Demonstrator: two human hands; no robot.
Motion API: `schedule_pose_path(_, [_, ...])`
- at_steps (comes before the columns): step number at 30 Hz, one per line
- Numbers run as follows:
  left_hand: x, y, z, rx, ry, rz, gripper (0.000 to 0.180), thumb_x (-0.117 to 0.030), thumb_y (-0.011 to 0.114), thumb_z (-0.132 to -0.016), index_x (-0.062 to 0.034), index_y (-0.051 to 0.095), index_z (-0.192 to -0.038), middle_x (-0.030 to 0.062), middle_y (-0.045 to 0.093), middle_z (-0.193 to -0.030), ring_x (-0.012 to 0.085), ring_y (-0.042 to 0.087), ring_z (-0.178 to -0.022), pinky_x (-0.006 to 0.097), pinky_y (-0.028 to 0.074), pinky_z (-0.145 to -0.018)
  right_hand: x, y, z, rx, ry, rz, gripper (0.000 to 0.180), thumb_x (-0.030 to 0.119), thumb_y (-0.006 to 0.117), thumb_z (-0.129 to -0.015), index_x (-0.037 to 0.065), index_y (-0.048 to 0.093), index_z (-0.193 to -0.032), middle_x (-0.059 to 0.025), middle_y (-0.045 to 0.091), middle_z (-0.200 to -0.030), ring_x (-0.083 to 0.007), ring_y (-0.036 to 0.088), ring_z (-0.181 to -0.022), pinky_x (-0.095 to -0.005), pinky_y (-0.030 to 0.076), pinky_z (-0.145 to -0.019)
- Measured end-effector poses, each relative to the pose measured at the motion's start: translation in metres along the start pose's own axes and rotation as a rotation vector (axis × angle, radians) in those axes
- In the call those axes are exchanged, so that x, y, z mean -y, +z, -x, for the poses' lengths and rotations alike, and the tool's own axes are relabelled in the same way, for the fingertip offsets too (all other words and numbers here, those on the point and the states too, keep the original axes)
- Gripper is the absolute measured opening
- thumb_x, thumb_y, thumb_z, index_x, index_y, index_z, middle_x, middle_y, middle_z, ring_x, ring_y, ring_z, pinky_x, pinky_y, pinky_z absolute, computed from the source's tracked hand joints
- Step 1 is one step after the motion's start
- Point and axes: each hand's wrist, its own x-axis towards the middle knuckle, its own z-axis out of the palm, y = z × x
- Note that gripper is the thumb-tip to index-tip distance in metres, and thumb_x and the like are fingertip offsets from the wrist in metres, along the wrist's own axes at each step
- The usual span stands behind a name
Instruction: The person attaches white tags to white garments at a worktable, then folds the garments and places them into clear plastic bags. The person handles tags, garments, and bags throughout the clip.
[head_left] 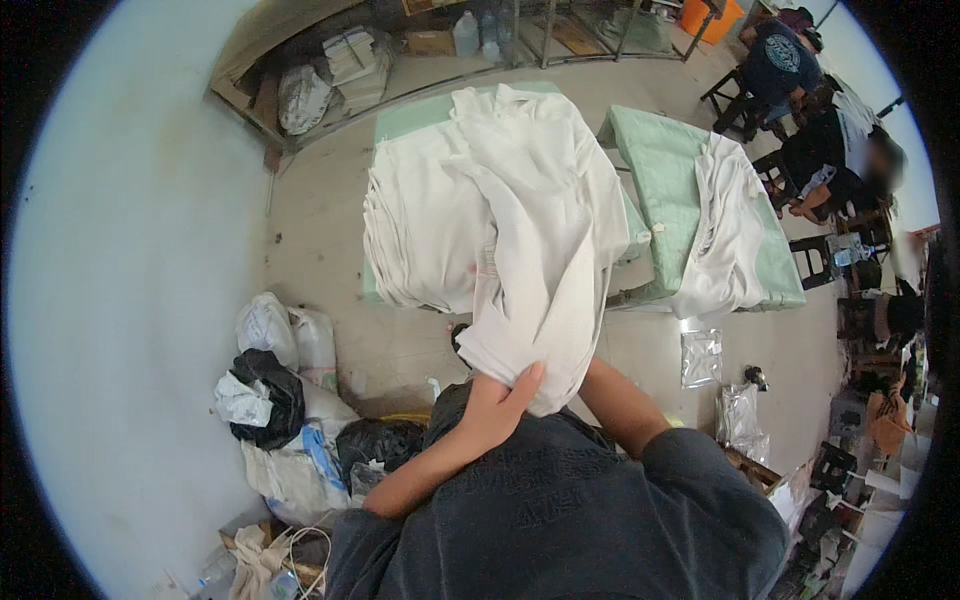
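A white garment [540, 230] hangs in front of me, draped over a stack of white folded cloth [420, 230] on a pale green table [400, 118]. My left hand [497, 403] grips the garment's lower edge close to my chest. My right forearm [618, 400] reaches up under the same fabric. The cloth hides my right hand.
A second green table [660, 170] to the right carries another white garment [725, 230]. Bags and sacks [285, 400] are heaped on the floor at my left. Clear plastic packets [700, 357] lie on the floor at right. Seated people [820, 150] and shelving [340, 70] are farther back.
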Motion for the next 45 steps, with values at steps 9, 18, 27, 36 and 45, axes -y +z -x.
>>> schedule_pose_path(9, [-0.012,-0.011,0.023,-0.072,0.176,-0.094,0.05,-0.01,0.059,-0.094,0.0064,0.04,-0.137,0.012,0.051,-0.135,0.0182,0.047,-0.122,0.031,0.035,-0.104,0.005,-0.035,-0.02,0.06,-0.023,0.255,0.064,0.035,0.052,-0.092,0.007,0.031,-0.147,-0.0107,0.043,-0.144,-0.0252,0.043,-0.131,-0.0424,0.036,-0.107])
schedule_pose_path(18, [-0.006,-0.008,-0.014,-0.129,0.263,-0.183,0.032,-0.016,0.062,-0.093,0.0066,0.058,-0.115,0.0145,0.064,-0.111,0.021,0.059,-0.102,0.032,0.043,-0.092,0.025,-0.057,0.024,0.216,0.063,0.55,0.076,0.03,0.066,-0.087,0.008,0.027,-0.149,-0.0107,0.037,-0.149,-0.0247,0.038,-0.136,-0.0422,0.032,-0.111])
schedule_pose_path(27, [0.023,-0.013,-0.055,-0.179,0.256,-0.243,0.035,-0.021,0.066,-0.09,0.0057,0.061,-0.112,0.0143,0.067,-0.103,0.0237,0.062,-0.095,0.034,0.047,-0.086,0.057,-0.037,0.068,0.388,0.159,-0.631,0.087,0.039,0.068,-0.086,0.007,0.019,-0.15,-0.0121,0.035,-0.151,-0.0307,0.038,-0.136,-0.0492,0.037,-0.104])
schedule_pose_path(36, [0.025,-0.017,-0.07,-0.094,0.157,-0.281,0.036,-0.027,0.061,-0.094,0.0017,0.06,-0.115,0.0067,0.067,-0.096,0.0182,0.062,-0.085,0.03,0.047,-0.074,0.085,-0.003,0.037,-0.092,0.243,-0.778,0.04,0.026,0.052,-0.099,0.005,0.048,-0.133,-0.0098,0.062,-0.122,-0.0227,0.061,-0.109,-0.0373,0.051,-0.093])
schedule_pose_path(45, [0.053,-0.036,-0.073,-0.176,0.042,0.185,0.036,-0.023,0.055,-0.098,-0.0048,0.049,-0.128,0.0054,0.056,-0.116,0.0133,0.058,-0.09,0.026,0.045,-0.073,0.111,-0.036,0.015,-0.065,0.192,-1.012,0.021,0.024,0.053,-0.099,0.005,0.059,-0.105,-0.0047,0.065,-0.084,-0.0117,0.053,-0.057,-0.025,0.043,-0.048])
